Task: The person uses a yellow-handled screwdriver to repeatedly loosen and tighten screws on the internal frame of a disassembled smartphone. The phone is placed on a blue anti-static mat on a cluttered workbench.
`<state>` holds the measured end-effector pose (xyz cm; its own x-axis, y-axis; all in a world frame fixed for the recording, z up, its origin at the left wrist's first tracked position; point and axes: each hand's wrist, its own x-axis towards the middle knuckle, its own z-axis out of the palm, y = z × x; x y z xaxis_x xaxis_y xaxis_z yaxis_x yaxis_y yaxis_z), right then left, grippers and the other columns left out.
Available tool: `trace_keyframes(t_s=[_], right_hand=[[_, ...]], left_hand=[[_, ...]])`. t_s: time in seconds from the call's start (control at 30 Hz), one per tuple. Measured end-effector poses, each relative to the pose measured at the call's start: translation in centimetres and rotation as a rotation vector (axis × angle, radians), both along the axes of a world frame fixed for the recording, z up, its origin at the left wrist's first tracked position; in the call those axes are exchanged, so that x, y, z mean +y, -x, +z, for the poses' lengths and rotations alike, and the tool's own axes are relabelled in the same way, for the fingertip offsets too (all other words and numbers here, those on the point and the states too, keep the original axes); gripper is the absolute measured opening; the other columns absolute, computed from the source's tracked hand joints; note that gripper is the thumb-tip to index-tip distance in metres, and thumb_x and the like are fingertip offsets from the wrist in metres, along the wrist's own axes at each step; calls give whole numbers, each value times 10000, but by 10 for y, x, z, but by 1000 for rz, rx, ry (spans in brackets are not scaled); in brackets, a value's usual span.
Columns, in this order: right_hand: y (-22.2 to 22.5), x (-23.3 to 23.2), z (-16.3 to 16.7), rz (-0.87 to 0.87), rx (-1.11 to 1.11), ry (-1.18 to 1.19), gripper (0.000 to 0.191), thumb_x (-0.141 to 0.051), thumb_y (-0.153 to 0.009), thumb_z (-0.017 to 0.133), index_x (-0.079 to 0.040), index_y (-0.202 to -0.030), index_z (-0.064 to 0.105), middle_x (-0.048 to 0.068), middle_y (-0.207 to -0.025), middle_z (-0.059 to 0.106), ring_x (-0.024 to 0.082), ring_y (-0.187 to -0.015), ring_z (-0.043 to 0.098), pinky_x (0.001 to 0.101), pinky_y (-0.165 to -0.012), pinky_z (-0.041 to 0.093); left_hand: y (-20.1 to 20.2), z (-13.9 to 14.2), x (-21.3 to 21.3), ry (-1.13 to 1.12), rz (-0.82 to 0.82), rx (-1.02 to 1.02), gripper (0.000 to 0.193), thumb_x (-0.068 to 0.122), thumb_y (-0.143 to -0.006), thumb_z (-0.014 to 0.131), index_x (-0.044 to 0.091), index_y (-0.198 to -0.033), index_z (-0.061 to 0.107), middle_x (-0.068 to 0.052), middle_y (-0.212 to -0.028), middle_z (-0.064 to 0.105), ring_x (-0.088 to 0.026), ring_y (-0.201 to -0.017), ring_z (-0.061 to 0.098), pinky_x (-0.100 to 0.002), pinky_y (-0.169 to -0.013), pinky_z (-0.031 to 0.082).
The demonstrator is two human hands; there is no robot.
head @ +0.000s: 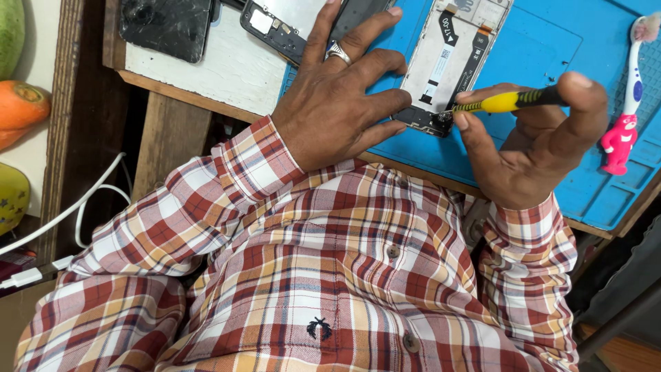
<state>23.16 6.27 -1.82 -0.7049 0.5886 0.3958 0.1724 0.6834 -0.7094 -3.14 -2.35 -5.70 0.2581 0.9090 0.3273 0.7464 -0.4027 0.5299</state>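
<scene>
Pressure is kept on the opened phone [451, 58] by the left hand [337, 103], fingers spread flat beside it, while a screwdriver [506, 102] is pinched in the right hand [533, 145], tip set at the phone's lower edge so it cannot slide on the blue mat [551, 48].

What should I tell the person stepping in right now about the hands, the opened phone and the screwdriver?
Left hand: lies flat, fingers spread, pressing the opened phone down on the blue mat.
Right hand: grips the yellow screwdriver, tip at the phone's lower end.
Done: back cover off, insides exposed.
Left: work at the lower end is in progress; whether the screw is going in or out cannot be told.
Nearby: cracked phone at the top left, toothbrush on the mat's right side.
</scene>
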Motion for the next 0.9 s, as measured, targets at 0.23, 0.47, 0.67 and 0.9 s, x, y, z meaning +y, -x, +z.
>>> trace_keyframes(t_s=[0.23,0.47,0.67,0.9], right_hand=[[-1,1,-3,-50,-37,-59,1100,185,-986,777,-294,-1670,61,201,-1213,674,276,-1064,758,329,-861,590],[-3,-3,-10,-147,-34,-179,1150,129,-945,926,-248,-1682,126,79,-1529,332,316,-1096,693,337,-899,626],[-2,-5,0,-66,-45,-103,1075,200,-955,785,-218,-1660,90,154,-1541,328,337,-1096,732,372,-924,662],[5,-3,8,-17,-33,-83,1088,188,-979,759,-260,-1669,45,91,-1439,447,308,-1099,731,371,-946,647]], left_hand=[[2,1,-2,-12,-7,11,230,420,-1006,780,205,-1087,780,-14,-1323,602,-298,-1553,270,-668,-1321,-16],[2,2,-2,-2,-17,20,233,419,-1014,779,197,-1084,781,-21,-1323,606,-301,-1553,272,-673,-1309,-9],[1,0,-2,-3,-22,20,216,406,-1024,778,199,-1082,783,-26,-1334,604,-305,-1556,264,-672,-1304,-12],[2,0,-2,-23,-27,32,219,414,-1042,773,201,-1094,778,-21,-1342,594,-293,-1567,255,-636,-1280,-32]])
